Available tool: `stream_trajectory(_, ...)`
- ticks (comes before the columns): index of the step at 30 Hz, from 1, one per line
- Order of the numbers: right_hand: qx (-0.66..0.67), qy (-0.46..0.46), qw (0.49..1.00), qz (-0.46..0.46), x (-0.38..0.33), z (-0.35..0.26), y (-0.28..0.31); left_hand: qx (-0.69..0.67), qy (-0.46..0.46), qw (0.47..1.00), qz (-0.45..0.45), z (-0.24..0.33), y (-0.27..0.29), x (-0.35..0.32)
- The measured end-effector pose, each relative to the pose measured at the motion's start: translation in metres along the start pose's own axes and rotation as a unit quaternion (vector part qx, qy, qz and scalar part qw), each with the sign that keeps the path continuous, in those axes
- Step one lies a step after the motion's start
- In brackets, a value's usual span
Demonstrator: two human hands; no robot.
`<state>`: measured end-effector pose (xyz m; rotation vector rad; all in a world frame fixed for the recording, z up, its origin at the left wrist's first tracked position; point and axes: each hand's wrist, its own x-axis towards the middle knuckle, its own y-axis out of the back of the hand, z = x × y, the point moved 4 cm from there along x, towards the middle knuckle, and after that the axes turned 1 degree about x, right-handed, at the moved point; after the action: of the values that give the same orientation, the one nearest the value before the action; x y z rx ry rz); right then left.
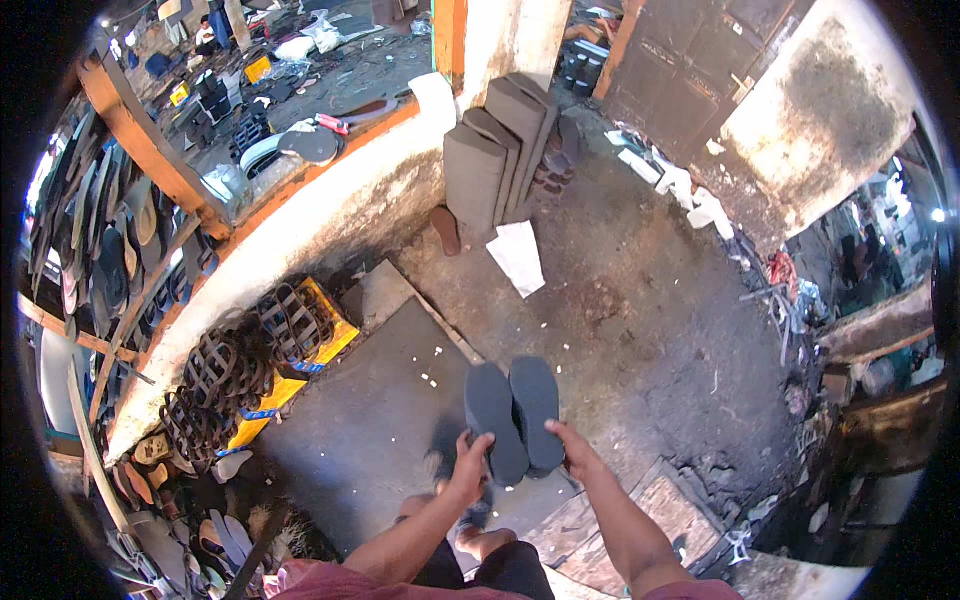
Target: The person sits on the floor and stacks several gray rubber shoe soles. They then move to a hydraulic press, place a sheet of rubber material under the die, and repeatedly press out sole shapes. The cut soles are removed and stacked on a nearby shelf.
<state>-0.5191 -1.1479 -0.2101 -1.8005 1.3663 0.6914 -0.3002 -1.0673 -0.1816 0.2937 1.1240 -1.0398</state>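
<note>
My left hand grips the near end of a dark grey rubber sole shaped like a foot. My right hand holds a second matching sole by its near end. The two soles are side by side and almost touching, held flat above a dark grey rubber sheet on the floor. Below the hands my bare foot shows on the floor.
Upright dark foam slabs lean on the wall ahead, with white paper on the dirt floor. Left, a yellow crate holds bundles of black sandal straps. Sandals hang on a rack. Wooden boards lie lower right.
</note>
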Motion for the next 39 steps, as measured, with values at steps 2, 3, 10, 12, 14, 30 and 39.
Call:
stream_trajectory(2,0.003,0.045,0.999,0.013,0.015,-0.079,0.009,0.01,-0.036,0.999,-0.017,0.064,-0.052,0.005)
stream_trajectory(3,0.0,0.068,0.998,-0.012,0.019,-0.124,0.002,0.018,-0.045,0.999,-0.02,0.097,-0.073,0.007)
stream_trajectory(10,-0.068,0.171,0.983,-0.008,0.111,-0.382,-0.005,-0.08,-0.208,0.972,-0.079,0.272,-0.2,0.124)
stream_trajectory(12,-0.09,0.168,0.982,-0.003,0.145,-0.445,-0.015,-0.067,-0.212,0.973,-0.061,0.325,-0.226,0.156)
stream_trajectory(14,-0.109,0.172,0.979,-0.017,0.178,-0.506,-0.026,-0.093,-0.233,0.966,-0.056,0.373,-0.248,0.184)
stream_trajectory(30,-0.148,0.127,0.961,-0.197,0.549,-0.718,-0.087,-0.192,-0.352,0.914,0.06,0.587,-0.292,0.455)
stream_trajectory(39,-0.172,0.123,0.957,-0.199,0.577,-0.705,-0.086,-0.234,-0.36,0.9,0.076,0.582,-0.298,0.484)
